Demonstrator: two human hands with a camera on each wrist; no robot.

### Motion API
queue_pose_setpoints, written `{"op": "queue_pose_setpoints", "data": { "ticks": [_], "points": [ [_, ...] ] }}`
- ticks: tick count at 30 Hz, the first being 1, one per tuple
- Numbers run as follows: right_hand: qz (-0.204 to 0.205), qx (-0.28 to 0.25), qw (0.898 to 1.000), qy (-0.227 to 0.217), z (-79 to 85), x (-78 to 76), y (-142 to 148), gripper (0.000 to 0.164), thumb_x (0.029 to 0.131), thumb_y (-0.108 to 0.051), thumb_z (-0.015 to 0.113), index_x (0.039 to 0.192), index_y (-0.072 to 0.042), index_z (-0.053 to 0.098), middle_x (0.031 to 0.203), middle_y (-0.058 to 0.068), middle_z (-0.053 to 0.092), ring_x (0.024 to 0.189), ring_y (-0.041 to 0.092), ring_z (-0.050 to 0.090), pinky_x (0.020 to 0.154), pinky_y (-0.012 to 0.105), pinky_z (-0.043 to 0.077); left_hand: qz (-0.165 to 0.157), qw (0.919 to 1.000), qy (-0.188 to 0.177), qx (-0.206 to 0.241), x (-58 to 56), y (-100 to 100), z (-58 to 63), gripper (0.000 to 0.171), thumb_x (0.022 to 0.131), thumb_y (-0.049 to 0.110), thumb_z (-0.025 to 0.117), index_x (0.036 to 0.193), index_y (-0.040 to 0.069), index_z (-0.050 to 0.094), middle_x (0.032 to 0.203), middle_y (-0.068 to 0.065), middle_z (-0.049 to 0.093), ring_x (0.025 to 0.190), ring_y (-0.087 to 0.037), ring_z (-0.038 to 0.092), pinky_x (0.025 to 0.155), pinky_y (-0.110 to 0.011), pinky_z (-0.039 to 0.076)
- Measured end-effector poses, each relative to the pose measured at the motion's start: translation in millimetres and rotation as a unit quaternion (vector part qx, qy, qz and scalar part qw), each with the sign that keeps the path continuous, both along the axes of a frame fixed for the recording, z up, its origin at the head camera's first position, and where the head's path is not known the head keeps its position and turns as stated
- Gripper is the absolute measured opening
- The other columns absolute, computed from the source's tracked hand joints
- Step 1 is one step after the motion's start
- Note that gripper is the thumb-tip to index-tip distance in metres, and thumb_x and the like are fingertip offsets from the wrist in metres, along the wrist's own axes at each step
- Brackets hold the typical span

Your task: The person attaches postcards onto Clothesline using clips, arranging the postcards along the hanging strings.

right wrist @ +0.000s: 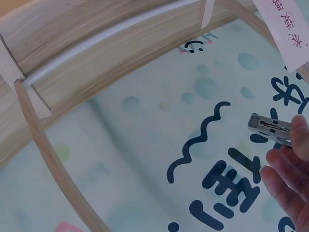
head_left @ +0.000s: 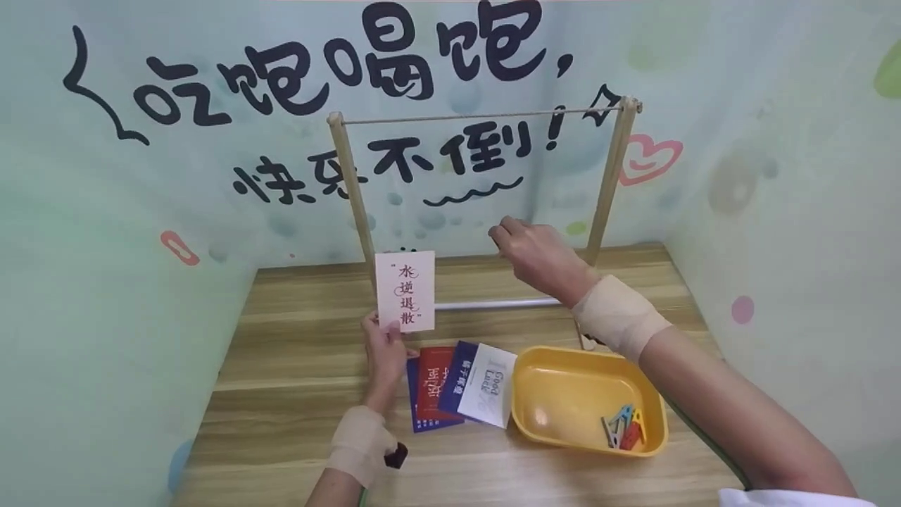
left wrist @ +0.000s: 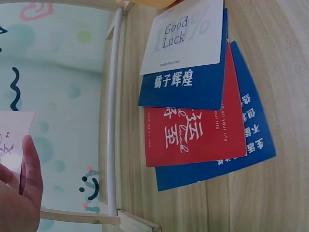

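Observation:
Near the left post of a wooden frame, my left hand (head_left: 383,355) pinches a pale pink card (head_left: 415,271) with red characters by its lower edge. The card stands upright, facing me. Between the thumb and fingers of my right hand (head_left: 542,257) is a grey clothespin (right wrist: 269,129), seen clearly in the right wrist view. This hand is raised inside the frame, below the string (head_left: 479,115) that spans its two posts. Right of my left hand, several cards lie fanned: a white "Good Luck" card (head_left: 487,386), a red card (head_left: 431,394) and blue ones (left wrist: 183,87).
A yellow tray (head_left: 559,387) sits right of the fanned cards, with several coloured clothespins (head_left: 625,426) in its right corner. The frame's right post (head_left: 611,176) and white lower bar (head_left: 493,305) stand beyond it. A printed backdrop (head_left: 141,211) encloses the wooden table (head_left: 295,380).

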State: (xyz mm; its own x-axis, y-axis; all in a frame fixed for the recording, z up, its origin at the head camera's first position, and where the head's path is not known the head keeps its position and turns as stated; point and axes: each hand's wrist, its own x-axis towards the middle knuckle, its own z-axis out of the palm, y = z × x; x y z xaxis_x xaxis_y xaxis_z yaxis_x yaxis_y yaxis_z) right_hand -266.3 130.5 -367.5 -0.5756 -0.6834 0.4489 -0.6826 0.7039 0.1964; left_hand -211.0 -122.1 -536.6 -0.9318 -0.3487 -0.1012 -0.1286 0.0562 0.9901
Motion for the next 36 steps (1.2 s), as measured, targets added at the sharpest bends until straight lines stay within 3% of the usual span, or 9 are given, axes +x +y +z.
{"op": "queue_pose_setpoints", "data": {
  "ticks": [3,10,14,20,27,36],
  "points": [
    [0.001,-0.004,1.000,0.001,3.9,-2.5,-3,0.015,0.090,0.006,0.061,0.105,0.003,0.066,0.086,0.016,0.066,0.072,0.029,0.066,0.060,0.038,0.059,0.005,1.0000,0.008,-0.002,-0.7,0,1.8,0.035,0.105,0.003,0.040,0.138,0.005,0.029,0.128,-0.029,0.055,0.066,-0.022,0.059,0.059,-0.039,0.060],
    [-0.003,-0.017,0.999,-0.035,13.3,-6.4,-10,0.015,0.093,0.002,0.064,0.108,0.003,0.067,0.089,0.015,0.067,0.077,0.029,0.068,0.066,0.038,0.061,0.007,0.9999,0.014,-0.001,-2.8,-1,3.3,0.034,0.105,0.005,0.041,0.137,0.006,0.030,0.127,-0.025,0.056,0.070,-0.020,0.057,0.064,-0.047,0.060],
    [-0.003,-0.018,0.999,-0.043,18.6,-8.6,-13,0.014,0.093,0.000,0.066,0.107,0.002,0.066,0.092,0.016,0.066,0.079,0.030,0.068,0.066,0.037,0.061,0.005,0.9996,0.029,-0.005,-5.5,-2,6.6,0.032,0.105,0.005,0.041,0.135,0.006,0.030,0.126,-0.024,0.056,0.074,-0.018,0.056,0.064,-0.045,0.060],
    [0.001,0.000,1.000,-0.017,28.2,-13.0,-15,0.017,0.090,-0.003,0.071,0.106,0.001,0.065,0.092,0.016,0.067,0.079,0.030,0.068,0.065,0.038,0.060,0.004,0.9981,0.053,-0.031,-13.1,-3,21.1,0.027,0.105,0.005,0.041,0.131,0.004,0.033,0.115,-0.023,0.057,0.067,-0.015,0.056,0.057,-0.036,0.059],
    [0.001,0.012,1.000,-0.025,34.6,-19.7,-23,0.016,0.090,-0.006,0.071,0.104,0.000,0.065,0.092,0.015,0.068,0.079,0.031,0.068,0.064,0.041,0.059,0.007,0.9979,0.048,-0.043,-18.5,-7,35.4,0.029,0.105,0.005,0.041,0.132,0.003,0.033,0.123,-0.024,0.055,0.065,-0.015,0.055,0.054,-0.028,0.056],
    [-0.003,0.005,0.999,-0.043,51.7,-26.0,-28,0.015,0.091,-0.005,0.070,0.104,0.001,0.065,0.094,0.016,0.068,0.080,0.033,0.068,0.065,0.043,0.059,0.005,0.9979,0.051,-0.040,-27.2,0,45.2,0.030,0.106,0.006,0.041,0.134,0.003,0.032,0.126,-0.022,0.055,0.065,-0.018,0.058,0.055,-0.031,0.057]
  ]
}}
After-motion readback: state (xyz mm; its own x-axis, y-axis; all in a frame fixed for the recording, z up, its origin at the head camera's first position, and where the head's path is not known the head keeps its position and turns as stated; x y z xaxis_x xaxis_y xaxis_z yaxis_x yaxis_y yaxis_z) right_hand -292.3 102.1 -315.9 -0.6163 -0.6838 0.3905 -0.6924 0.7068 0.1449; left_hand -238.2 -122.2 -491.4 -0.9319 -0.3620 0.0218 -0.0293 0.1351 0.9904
